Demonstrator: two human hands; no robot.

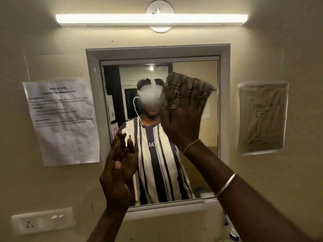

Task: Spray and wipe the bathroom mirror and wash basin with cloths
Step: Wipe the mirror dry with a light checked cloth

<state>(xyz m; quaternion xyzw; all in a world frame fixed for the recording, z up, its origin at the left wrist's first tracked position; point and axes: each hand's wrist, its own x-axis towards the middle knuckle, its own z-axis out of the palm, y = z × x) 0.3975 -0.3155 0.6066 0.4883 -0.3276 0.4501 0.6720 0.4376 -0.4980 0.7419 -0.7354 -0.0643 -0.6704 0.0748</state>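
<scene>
A cream-coloured wall (52, 41) fills the view. High on it, a long tube light (151, 20) glows, fixed across a round white mount (160, 7), and throws a warm wash over the paint just beside it. On the left, a creased printed sheet (61, 119) is stuck to the wall, its text too blurred to read. On the right hangs a plastic-sleeved sheet (262, 117) bearing a line drawing. Low on the left sits a white switch-and-socket plate (42, 220).
</scene>
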